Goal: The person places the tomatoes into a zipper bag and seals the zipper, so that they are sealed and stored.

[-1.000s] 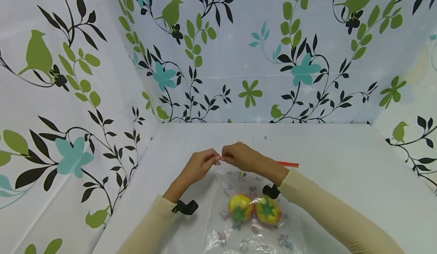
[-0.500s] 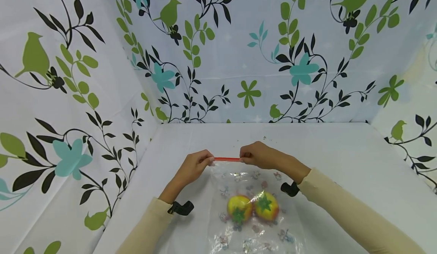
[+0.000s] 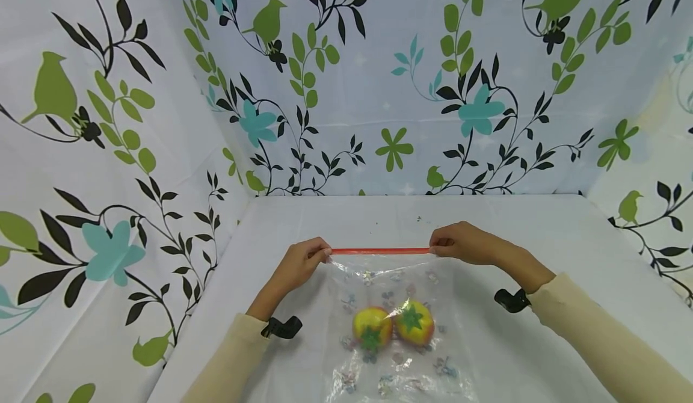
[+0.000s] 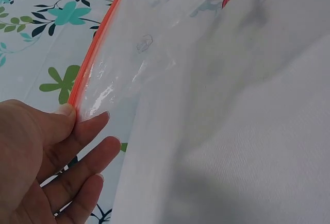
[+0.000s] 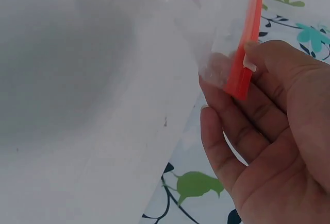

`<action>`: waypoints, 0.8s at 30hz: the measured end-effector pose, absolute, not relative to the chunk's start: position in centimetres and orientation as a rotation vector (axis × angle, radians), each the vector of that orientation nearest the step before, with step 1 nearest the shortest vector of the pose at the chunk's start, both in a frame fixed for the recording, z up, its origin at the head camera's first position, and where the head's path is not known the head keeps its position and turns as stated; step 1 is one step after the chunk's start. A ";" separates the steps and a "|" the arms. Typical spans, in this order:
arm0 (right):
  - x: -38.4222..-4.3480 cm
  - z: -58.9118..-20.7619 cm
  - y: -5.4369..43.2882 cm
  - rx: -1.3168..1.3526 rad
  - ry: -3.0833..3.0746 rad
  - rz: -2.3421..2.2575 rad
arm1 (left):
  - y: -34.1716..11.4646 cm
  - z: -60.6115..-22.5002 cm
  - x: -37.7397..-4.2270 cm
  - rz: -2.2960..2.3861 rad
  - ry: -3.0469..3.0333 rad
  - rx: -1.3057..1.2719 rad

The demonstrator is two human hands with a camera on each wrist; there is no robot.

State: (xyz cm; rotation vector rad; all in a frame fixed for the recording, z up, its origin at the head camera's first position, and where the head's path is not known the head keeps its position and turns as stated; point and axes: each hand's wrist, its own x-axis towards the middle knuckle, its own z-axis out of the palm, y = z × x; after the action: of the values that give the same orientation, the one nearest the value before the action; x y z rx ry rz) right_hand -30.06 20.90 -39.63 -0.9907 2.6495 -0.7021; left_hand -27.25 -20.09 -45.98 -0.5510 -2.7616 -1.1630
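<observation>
A clear plastic zip bag (image 3: 395, 325) printed with small flowers lies on the white table (image 3: 541, 234). Inside it sit two yellow-red toy fruits (image 3: 392, 326) with green tops. The bag's orange zip strip (image 3: 380, 251) runs straight between both hands. My left hand (image 3: 303, 261) pinches the strip's left end between thumb and forefinger (image 4: 77, 113). My right hand (image 3: 460, 243) pinches the right end (image 5: 242, 74). In both wrist views the strip and clear film show close up beside the fingers.
Walls papered with green birds, teal flowers and black leaves (image 3: 379, 90) close in the table at the back, left and right. Black wrist straps (image 3: 281, 328) sit on both cream sleeves.
The right hand has slid to the right along the orange strip, away from the left hand. The left hand kept its pinch on the left end, and the strip now lies stretched straight.
</observation>
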 end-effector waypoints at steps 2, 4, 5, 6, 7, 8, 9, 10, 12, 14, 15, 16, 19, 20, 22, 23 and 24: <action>-30.0 -39.8 21.4 -0.955 2.654 -0.718 | -20.4 -46.1 -27.4 -1.154 -2.765 -0.543; -29.9 -40.0 21.8 -0.928 2.656 -0.735 | -20.6 -46.2 -27.4 -1.165 -2.769 -0.539; -29.9 -40.1 22.0 -0.913 2.655 -0.744 | -20.6 -46.2 -27.4 -1.178 -2.775 -0.536; -29.8 -40.1 22.1 -0.903 2.657 -0.749 | -20.6 -46.2 -27.4 -1.186 -2.777 -0.537; -29.7 -40.1 22.2 -0.899 2.659 -0.753 | -20.5 -46.1 -27.4 -1.193 -2.776 -0.541; -29.7 -40.1 22.3 -0.892 2.664 -0.753 | -20.5 -46.2 -27.4 -1.193 -2.776 -0.546; -29.7 -40.1 22.4 -0.892 2.666 -0.757 | -20.4 -46.2 -27.4 -1.194 -2.776 -0.548; -29.7 -40.2 22.5 -0.893 2.671 -0.758 | -20.3 -46.2 -27.5 -1.188 -2.775 -0.553; -29.8 -40.3 22.5 -0.904 2.682 -0.762 | -20.2 -46.2 -27.5 -1.173 -2.774 -0.549; -29.9 -40.6 22.5 -0.892 2.699 -0.769 | -20.1 -46.2 -27.6 -1.170 -2.771 -0.542; -29.9 -40.7 22.5 -0.901 2.705 -0.774 | -20.0 -46.1 -27.6 -1.177 -2.769 -0.536; -30.0 -40.8 22.5 -0.902 2.713 -0.779 | -19.9 -46.1 -27.5 -1.182 -2.769 -0.527; -29.9 -41.2 22.4 -0.893 2.728 -0.800 | -19.6 -46.0 -27.4 -1.188 -2.771 -0.490; -29.9 -41.3 22.4 -0.893 2.734 -0.802 | -19.6 -46.0 -27.3 -1.179 -2.772 -0.480; -29.6 -41.3 22.4 -0.882 2.748 -0.797 | -19.6 -46.0 -27.1 -1.150 -2.780 -0.455; -29.5 -41.3 22.4 -0.874 2.762 -0.790 | -19.6 -46.0 -27.0 -1.140 -2.783 -0.443; -29.3 -41.3 22.4 -0.868 2.781 -0.781 | -19.7 -45.9 -26.8 -1.124 -2.785 -0.432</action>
State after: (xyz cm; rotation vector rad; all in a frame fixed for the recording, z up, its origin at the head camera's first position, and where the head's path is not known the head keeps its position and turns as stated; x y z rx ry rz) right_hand -29.30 22.43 -41.25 -0.8678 2.7809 -0.7814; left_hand -26.84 -19.65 -45.93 -0.4317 -2.7854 -1.1242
